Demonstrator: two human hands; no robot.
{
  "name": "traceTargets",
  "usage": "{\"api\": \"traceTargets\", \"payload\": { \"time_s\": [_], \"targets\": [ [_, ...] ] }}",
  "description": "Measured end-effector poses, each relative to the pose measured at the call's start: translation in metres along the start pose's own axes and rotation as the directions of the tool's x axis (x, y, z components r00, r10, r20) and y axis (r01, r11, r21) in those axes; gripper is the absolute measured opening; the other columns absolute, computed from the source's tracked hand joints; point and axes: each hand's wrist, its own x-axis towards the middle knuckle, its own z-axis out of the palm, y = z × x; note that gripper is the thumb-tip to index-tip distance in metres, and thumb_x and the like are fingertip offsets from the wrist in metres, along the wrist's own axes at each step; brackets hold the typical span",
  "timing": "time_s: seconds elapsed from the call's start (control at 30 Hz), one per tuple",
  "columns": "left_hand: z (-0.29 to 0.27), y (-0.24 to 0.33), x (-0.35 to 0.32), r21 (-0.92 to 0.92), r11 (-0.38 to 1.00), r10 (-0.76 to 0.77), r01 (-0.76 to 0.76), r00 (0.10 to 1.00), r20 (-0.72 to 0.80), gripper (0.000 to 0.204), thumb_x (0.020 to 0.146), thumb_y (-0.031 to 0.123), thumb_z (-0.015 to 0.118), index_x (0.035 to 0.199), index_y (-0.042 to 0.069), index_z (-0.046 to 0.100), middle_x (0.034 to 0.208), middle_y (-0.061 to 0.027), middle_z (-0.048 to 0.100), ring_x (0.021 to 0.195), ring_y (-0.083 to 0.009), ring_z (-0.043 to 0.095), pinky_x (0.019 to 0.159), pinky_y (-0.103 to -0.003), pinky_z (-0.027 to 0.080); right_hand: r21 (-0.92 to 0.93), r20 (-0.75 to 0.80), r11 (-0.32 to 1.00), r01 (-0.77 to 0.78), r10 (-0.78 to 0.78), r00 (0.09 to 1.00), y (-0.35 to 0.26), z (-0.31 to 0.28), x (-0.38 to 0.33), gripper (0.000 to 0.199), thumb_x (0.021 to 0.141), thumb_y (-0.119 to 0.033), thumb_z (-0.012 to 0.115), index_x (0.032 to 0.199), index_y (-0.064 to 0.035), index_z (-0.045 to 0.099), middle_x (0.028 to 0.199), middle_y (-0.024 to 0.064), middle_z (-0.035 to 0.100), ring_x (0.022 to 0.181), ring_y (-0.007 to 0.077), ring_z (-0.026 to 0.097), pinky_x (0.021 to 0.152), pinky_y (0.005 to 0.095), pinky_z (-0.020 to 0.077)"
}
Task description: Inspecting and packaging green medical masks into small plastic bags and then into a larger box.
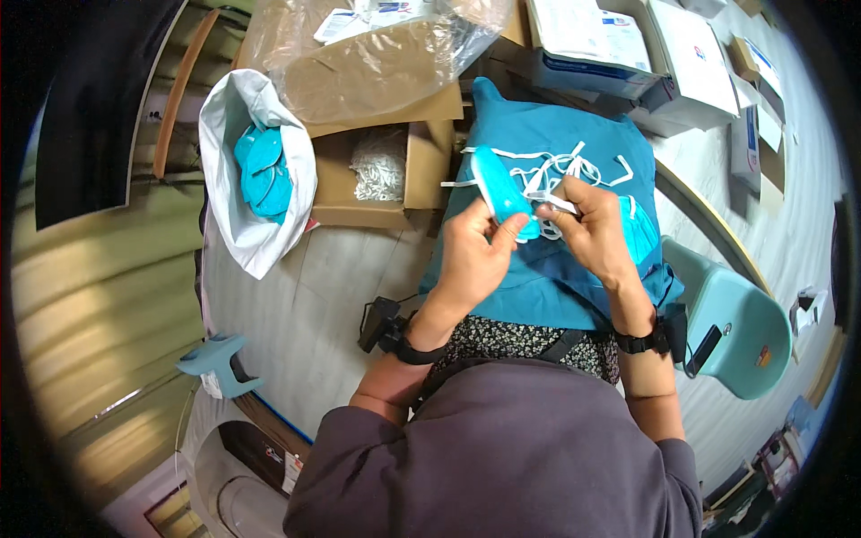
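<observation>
A turquoise face mask (496,182) with white straps is tilted up over my lap. My left hand (475,253) is closed on its lower end, thumb pressed on the near face. My right hand (594,229) is closed in a pinch beside it, on a white elastic strap (558,203); the exact grip is partly hidden by the fingers. Loose white straps (574,166) lie tangled just beyond both hands on a teal cloth-covered cushion (529,117). Another turquoise mask (639,229) rests on the cushion to the right of my right hand.
A white bag (303,170) at the left holds turquoise masks (263,175). Beside it, a cardboard box (429,166) contains a heap of white pieces (378,169). Plastic-lined cardboard (377,67) stands behind. White cartons (695,67) sit far right; a pale green stool (740,336) stands at my right.
</observation>
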Motion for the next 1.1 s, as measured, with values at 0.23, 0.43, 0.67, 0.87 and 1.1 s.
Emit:
{"api": "traceTargets", "payload": {
  "time_s": [0.23, 0.43, 0.67, 0.87, 1.1],
  "targets": [
    [-0.047, 0.009, -0.025, -0.104, 0.978, -0.181, 0.18, 0.983, 0.002, 0.013, 0.096, 0.009, 0.064, 0.106, 0.001, 0.063, 0.084, -0.0039, 0.067, 0.062, -0.0072, 0.058, 0.05, -0.022, 0.045, -0.256, -0.344, 0.963, -0.089, -0.005, 0.939, 0.034, -0.041, 0.009, 0.017, 0.09, -0.011, 0.069, 0.085, -0.0023, 0.056, 0.061, -0.0017, 0.04, 0.058, 0.006, 0.036, 0.05, 0.0268, 0.0268],
    [-0.194, -0.047, 0.027, -0.302, 0.936, -0.294, 0.18, 0.872, -0.392, 0.016, 0.102, 0.011, 0.053, 0.117, 0.005, 0.053, 0.103, -0.0089, 0.064, 0.077, -0.0182, 0.064, 0.063, -0.027, 0.053, -0.038, -0.224, 0.985, -0.171, 0.158, 0.962, 0.017, -0.014, 0.006, 0.016, 0.095, -0.012, 0.064, 0.084, -0.0032, 0.057, 0.065, -0.007, 0.041, 0.061, 0.0028, 0.034, 0.053, 0.0238, 0.0236],
    [-0.311, -0.035, 0.075, -0.457, 0.889, -0.327, -0.004, 0.693, -0.643, 0.043, 0.096, 0.015, 0.065, 0.129, -0.006, 0.047, 0.124, -0.0235, 0.058, 0.109, -0.0301, 0.064, 0.091, -0.036, 0.056, 0.249, -0.18, 0.959, -0.137, 0.184, 0.966, -0.003, -0.016, 0.004, 0.014, 0.096, -0.012, 0.062, 0.086, -0.0038, 0.061, 0.067, -0.0062, 0.05, 0.057, 0.0018, 0.039, 0.049, 0.0202, 0.0262],
    [-0.097, -0.003, 0.076, 0.249, 0.888, 0.319, -0.388, 0.907, 0.276, 0.085, 0.07, 0.023, 0.089, 0.141, 0.004, 0.047, 0.142, -0.0132, 0.052, 0.129, -0.0254, 0.052, 0.108, -0.043, 0.043, 0.414, -0.157, 0.903, -0.112, 0.192, 0.969, -0.014, -0.022, 0.017, 0.02, 0.099, -0.02, 0.062, 0.088, -0.0038, 0.062, 0.065, -0.0057, 0.048, 0.051, 0.0019, 0.036, 0.046, 0.0211, 0.0226],
    [0.007, 0.008, 0.073, -0.177, 0.94, 0.341, -0.292, 0.8, 0.493, 0.111, 0.069, 0.019, 0.091, 0.156, 0.012, 0.023, 0.134, -0.0106, 0.056, 0.12, -0.0226, 0.057, 0.101, -0.038, 0.048, 0.412, 0.025, 0.908, -0.073, 0.069, 0.997, -0.038, -0.026, 0.03, 0.031, 0.102, -0.032, 0.055, 0.106, -0.0019, 0.062, 0.084, 0.0013, 0.059, 0.073, 0.0081, 0.052, 0.066, 0.0235, 0.041]
  ]
}}
